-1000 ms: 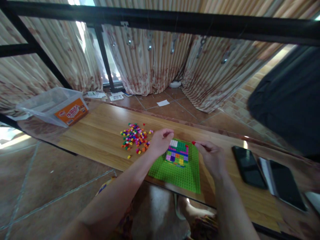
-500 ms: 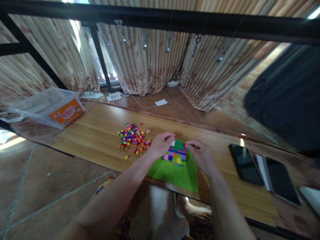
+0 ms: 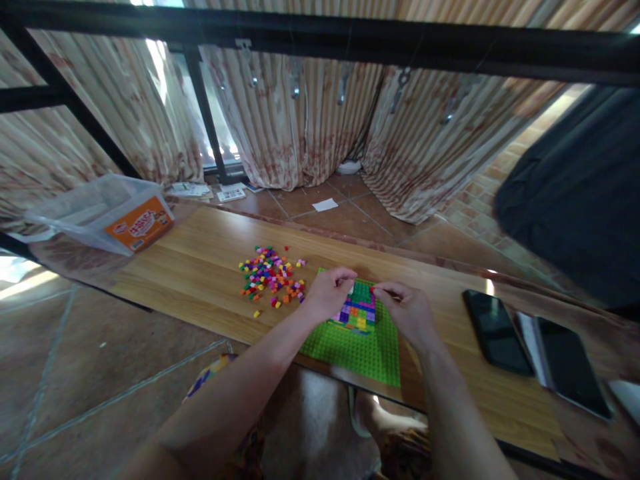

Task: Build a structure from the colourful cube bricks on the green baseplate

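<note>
A bright green baseplate [image 3: 350, 347] lies at the near edge of the wooden table [image 3: 200, 267]. On it stands a small block of coloured bricks [image 3: 359, 313]. My left hand [image 3: 327, 293] rests curled against the block's left side, fingers closed. My right hand [image 3: 403, 310] pinches a small red brick [image 3: 373, 289] and holds it at the block's top right edge. A loose pile of small coloured bricks [image 3: 270, 275] lies left of the plate.
A clear plastic tub with an orange label [image 3: 105, 213] sits at the table's far left. Two dark phones [image 3: 495, 330] [image 3: 570, 367] lie at the right. A black bar crosses the top; curtains and tiled floor lie beyond.
My right hand moved left with the red brick, from beside the plate to the block's top edge. My left hand slid slightly right against the block.
</note>
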Tool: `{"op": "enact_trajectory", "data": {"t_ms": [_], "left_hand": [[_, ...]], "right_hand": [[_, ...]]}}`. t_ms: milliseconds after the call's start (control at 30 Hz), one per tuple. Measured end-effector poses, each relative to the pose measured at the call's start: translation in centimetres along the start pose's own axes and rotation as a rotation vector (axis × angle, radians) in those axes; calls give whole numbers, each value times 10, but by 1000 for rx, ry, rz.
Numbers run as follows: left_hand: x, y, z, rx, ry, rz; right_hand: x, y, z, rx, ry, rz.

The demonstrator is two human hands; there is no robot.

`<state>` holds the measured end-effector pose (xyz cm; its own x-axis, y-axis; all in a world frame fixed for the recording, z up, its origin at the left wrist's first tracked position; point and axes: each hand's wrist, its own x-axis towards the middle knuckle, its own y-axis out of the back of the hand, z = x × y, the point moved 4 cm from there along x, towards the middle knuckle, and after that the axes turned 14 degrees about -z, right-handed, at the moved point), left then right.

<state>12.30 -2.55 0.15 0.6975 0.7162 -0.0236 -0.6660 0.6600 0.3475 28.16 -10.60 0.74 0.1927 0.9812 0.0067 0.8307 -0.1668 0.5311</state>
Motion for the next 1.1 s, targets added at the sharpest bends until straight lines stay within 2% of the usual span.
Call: {"op": "enact_trajectory", "data": {"t_ms": [533,700,800,900,967,1033,1100], "left_hand": [[-1,-2,-1,23,9,13],[-1,1,-2,20,-29,36],[-1,19,-4,40,-45,105],[-4,53,-9,146,-8,183],[-10,79,-13,287,31,190],[-19,101,-18,436,105,173],[-29,116,-23,511,163,125]], "right_hand": [[-1,-5,3,-82,24,52],[-7,-6,11,13,65,25],[-11,3,20,48,16,88],[-14,15,23,7,-59,193],[-15,21,20,-67,-93,245],[-16,21,15,-124,-108,245],[-15,18,11,-142,-112,230]]}}
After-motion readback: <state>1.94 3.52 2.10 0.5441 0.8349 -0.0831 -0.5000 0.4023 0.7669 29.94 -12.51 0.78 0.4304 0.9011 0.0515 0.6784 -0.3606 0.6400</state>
